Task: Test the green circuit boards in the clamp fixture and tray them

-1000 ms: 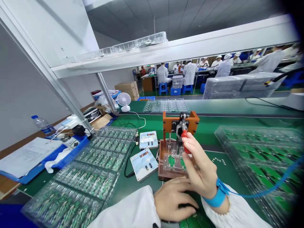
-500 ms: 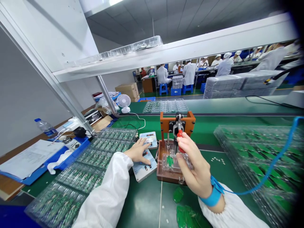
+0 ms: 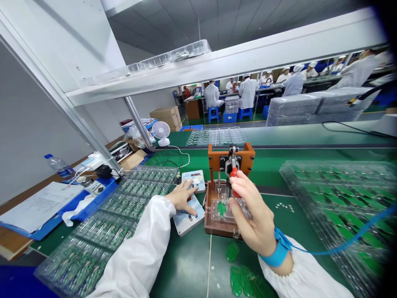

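Note:
My right hand (image 3: 254, 215), with a blue wrist strap (image 3: 277, 250) round its wrist, is closed on the red handle (image 3: 235, 182) of a toggle clamp. The clamp is mounted on an orange and brown test fixture (image 3: 214, 165). A green circuit board (image 3: 221, 208) lies under the fixture's clear plate. Fingers spread, my left hand (image 3: 182, 196) rests on a white and blue meter box (image 3: 190, 217) left of the fixture. Behind it sits a second similar box (image 3: 193, 179). Several loose green boards (image 3: 236, 280) lie on the table in front of the fixture.
Clear trays of boards (image 3: 124, 207) cover the left side; stacked trays with green boards (image 3: 338, 198) stand at right. A small white fan (image 3: 161, 130) is at the back left. A blue cord (image 3: 356, 238) runs from my wrist rightward. Co-workers sit in the background.
Both hands keep nearly the same places on the handle and the box. The blue cord at the right has swung lower, and the view has shifted slightly.

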Motion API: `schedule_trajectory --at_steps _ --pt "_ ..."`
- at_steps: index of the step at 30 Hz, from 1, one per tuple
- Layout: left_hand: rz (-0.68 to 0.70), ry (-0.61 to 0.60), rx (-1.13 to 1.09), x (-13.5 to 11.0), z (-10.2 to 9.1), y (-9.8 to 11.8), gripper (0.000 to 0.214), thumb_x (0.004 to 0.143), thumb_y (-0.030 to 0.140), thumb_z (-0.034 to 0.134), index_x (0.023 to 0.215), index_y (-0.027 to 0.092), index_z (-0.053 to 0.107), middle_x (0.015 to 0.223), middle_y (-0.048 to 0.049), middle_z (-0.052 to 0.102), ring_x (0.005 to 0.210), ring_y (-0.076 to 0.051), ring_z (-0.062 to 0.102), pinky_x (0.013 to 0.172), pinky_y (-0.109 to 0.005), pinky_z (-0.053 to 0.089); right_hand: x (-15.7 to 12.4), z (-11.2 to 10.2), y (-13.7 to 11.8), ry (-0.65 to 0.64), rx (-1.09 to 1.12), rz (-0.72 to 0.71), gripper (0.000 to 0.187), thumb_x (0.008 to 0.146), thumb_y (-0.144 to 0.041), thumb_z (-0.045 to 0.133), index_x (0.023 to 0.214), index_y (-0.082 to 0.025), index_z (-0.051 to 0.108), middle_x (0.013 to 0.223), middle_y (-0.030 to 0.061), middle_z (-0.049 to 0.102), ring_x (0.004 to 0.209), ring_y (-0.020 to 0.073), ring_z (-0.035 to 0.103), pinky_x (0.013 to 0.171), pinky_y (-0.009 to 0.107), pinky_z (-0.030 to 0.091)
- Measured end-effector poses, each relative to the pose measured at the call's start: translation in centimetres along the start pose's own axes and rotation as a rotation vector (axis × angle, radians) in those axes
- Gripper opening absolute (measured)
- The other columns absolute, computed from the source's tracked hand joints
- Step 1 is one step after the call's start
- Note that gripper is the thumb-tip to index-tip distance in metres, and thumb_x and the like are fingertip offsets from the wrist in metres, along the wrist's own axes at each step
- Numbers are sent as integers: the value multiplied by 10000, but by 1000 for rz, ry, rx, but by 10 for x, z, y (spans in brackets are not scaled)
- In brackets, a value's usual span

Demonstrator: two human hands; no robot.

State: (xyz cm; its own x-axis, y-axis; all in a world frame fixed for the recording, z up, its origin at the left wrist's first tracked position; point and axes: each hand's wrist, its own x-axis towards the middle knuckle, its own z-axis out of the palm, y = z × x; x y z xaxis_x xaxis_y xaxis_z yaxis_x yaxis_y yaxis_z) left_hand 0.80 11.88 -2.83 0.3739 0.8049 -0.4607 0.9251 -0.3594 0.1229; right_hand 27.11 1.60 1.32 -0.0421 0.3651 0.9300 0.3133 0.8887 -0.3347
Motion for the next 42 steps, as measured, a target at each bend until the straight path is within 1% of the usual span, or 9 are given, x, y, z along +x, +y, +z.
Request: schedule_trajectory --at_steps 8,31,34,36,37,38,40,41,42 --pt "-19 -8 6 -14 -8 -7 1342 609 723 817 1659 202 163 1711 -152 -70 1565 -446 -96 1259 -608 113 1 1 0 3 9 -9 672 934 49 545 1520 -274 493 1459 65 598 1439 302 486 1167 542 505" --pt "-47 -58 63 -6 -3 -7 1387 577 728 846 1659 195 160 1704 -160 -92 1549 -462 -142 1253 -627 96 -1 0 0 -1 -4 -1 644 947 25 542 1519 -266 488 1461 89 595 1449 323 472 1144 551 520" --pt "-75 10 43 -29 -19 9 1267 637 618 874 1641 173 241 1712 -166 23 1577 -439 16 1266 -572 176 -1 0 -1 -7 -7 2 641 952 23 534 1521 -266 483 1464 88 592 1455 318 464 1147 541 519" --pt "-45 149 -8 -55 -27 30 956 749 508 839 1558 194 438 1619 -152 400 1484 -395 392 1204 -510 368 -1 0 -1 -6 -10 1 640 950 25 535 1519 -264 485 1460 88 595 1448 313 475 1151 533 517" --pt "-8 204 -43 -69 -27 45 729 810 468 801 1458 232 566 1424 -103 635 1292 -350 611 1091 -467 495 -1 0 -1 -4 -10 1 640 948 25 537 1517 -264 488 1456 89 598 1444 312 480 1151 534 516" --pt "58 267 -71 -81 -23 62 524 839 450 781 1321 276 669 1201 -39 756 1087 -303 720 968 -420 568 -1 0 -1 -1 -10 1 642 946 24 540 1516 -266 490 1450 88 602 1441 313 484 1150 538 517" --pt "453 367 29 -99 -5 102 224 908 461 720 1078 318 747 960 26 783 876 -222 751 792 -331 602 -2 0 0 4 -11 2 646 945 24 540 1515 -274 491 1443 86 608 1434 316 492 1140 546 526" --pt "680 443 144 -104 8 124 197 968 463 639 1050 319 746 927 9 771 823 -205 738 746 -329 603 -2 0 0 3 -13 3 646 946 23 539 1515 -277 491 1443 84 608 1433 316 493 1135 547 531" --pt "777 450 190 -107 24 146 209 996 470 596 1067 335 739 967 -7 763 846 -197 727 764 -335 603 -2 0 0 2 -17 1 645 946 24 539 1515 -276 492 1446 84 607 1434 315 492 1133 545 534"
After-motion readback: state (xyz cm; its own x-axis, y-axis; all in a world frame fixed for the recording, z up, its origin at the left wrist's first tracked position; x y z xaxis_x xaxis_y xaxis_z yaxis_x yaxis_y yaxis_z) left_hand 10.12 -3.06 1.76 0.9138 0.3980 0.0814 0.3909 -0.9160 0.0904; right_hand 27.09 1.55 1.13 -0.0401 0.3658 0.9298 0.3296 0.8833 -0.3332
